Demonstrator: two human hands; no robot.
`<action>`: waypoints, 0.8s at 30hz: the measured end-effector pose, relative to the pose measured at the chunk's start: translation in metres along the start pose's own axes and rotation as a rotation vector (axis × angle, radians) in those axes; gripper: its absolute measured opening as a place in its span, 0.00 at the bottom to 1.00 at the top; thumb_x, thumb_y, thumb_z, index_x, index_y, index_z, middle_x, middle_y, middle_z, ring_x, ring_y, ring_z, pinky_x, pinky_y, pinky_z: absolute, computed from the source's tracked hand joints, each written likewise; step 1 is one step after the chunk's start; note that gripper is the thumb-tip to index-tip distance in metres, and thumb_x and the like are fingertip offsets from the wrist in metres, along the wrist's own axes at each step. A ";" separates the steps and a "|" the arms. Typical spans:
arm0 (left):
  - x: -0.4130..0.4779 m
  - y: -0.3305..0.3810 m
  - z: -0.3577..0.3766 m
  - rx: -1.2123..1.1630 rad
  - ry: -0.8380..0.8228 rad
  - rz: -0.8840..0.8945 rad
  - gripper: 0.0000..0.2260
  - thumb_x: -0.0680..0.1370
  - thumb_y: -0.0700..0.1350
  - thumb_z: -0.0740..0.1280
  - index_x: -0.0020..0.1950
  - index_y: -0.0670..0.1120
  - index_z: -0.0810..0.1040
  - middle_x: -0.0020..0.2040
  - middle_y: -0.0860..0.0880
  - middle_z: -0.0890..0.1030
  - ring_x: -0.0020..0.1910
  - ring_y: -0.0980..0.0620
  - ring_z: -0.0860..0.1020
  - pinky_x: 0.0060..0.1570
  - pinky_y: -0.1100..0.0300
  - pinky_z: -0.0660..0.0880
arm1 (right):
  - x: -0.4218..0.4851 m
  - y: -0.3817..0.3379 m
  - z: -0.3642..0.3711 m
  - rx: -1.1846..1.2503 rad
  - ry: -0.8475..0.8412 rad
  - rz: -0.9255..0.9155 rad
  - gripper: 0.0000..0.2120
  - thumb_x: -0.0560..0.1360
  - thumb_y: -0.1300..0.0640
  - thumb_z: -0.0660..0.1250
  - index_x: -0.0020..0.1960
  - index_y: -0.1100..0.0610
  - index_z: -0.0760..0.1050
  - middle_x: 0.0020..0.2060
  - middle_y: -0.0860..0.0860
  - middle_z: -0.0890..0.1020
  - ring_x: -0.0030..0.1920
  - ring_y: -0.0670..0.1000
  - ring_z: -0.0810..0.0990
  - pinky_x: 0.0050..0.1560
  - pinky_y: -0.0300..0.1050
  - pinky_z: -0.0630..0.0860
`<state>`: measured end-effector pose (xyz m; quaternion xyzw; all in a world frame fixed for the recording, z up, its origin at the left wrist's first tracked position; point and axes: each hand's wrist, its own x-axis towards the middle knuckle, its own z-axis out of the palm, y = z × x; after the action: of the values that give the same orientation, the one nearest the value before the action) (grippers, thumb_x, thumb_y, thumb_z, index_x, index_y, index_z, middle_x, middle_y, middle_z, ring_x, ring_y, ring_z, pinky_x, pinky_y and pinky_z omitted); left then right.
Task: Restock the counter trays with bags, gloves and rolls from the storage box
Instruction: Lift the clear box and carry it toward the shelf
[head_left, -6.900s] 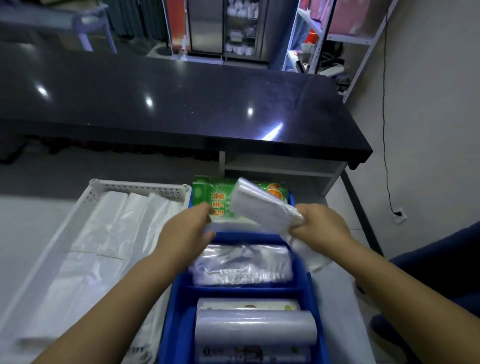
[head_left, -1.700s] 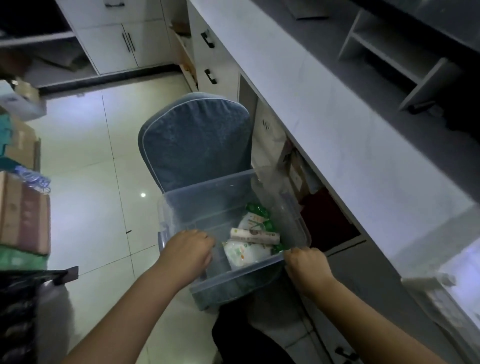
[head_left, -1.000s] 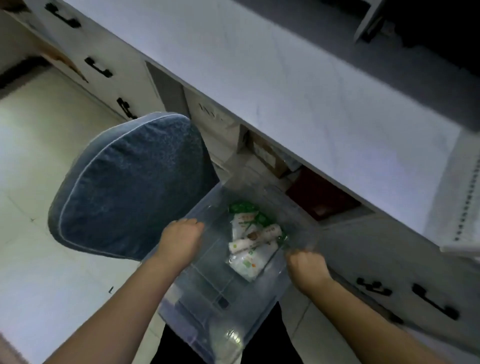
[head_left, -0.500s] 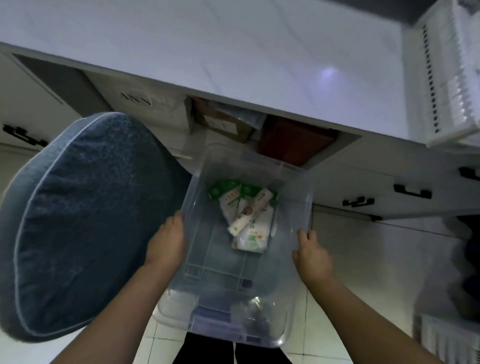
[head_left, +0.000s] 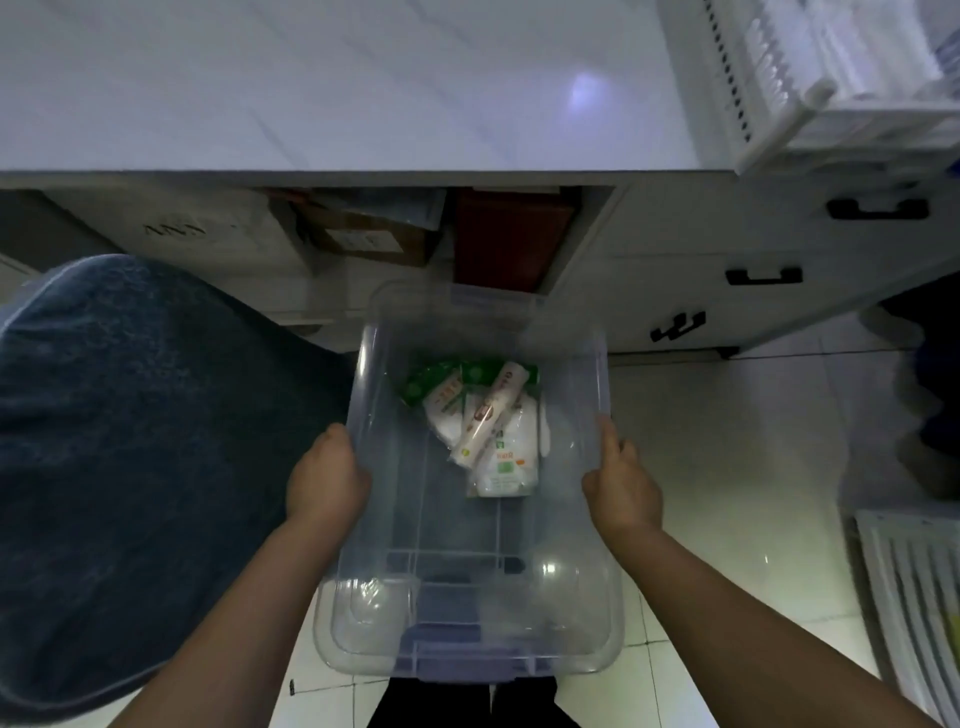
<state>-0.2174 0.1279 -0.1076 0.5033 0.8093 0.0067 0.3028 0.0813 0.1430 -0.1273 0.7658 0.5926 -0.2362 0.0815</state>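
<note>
Seen from above, a person holds a clear rectangular plastic storage box (head_left: 470, 519) in front of their body, above a pale tiled floor (head_left: 727, 467). The left hand (head_left: 326, 480) clasps the box's left rim and the right hand (head_left: 621, 486) clasps its right rim, fingers curled around the edges. Inside, toward the far end, lie a few white and green plastic packets (head_left: 498, 452) with a slim cream-coloured roll (head_left: 488, 413) resting diagonally on top. A dark blue cushioned chair back (head_left: 135, 467) stands just left of the box. Ahead runs a white marble-look counter (head_left: 337, 83), with a white slotted plastic tray (head_left: 769, 124) on its right end.
</note>
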 end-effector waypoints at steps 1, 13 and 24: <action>-0.006 0.009 0.004 0.002 -0.004 0.014 0.05 0.73 0.35 0.62 0.48 0.38 0.70 0.46 0.39 0.76 0.38 0.44 0.72 0.34 0.56 0.67 | -0.006 0.013 -0.004 0.006 0.006 0.014 0.34 0.75 0.63 0.60 0.75 0.50 0.49 0.54 0.58 0.72 0.37 0.54 0.74 0.30 0.41 0.67; -0.124 0.182 0.087 0.128 -0.071 0.316 0.09 0.69 0.38 0.67 0.46 0.41 0.70 0.44 0.41 0.77 0.44 0.39 0.77 0.36 0.57 0.68 | -0.101 0.250 -0.061 0.144 0.148 0.190 0.24 0.74 0.62 0.61 0.69 0.51 0.64 0.55 0.57 0.71 0.37 0.58 0.77 0.34 0.43 0.71; -0.260 0.387 0.163 0.087 0.039 0.634 0.08 0.68 0.42 0.66 0.39 0.47 0.66 0.34 0.50 0.69 0.31 0.46 0.69 0.28 0.57 0.60 | -0.188 0.476 -0.149 0.340 0.438 0.387 0.24 0.73 0.60 0.63 0.68 0.49 0.65 0.57 0.55 0.73 0.42 0.57 0.78 0.35 0.43 0.70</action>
<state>0.2581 0.0577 0.0069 0.7427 0.6172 0.0758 0.2483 0.5365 -0.0954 0.0148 0.8992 0.3918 -0.1418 -0.1335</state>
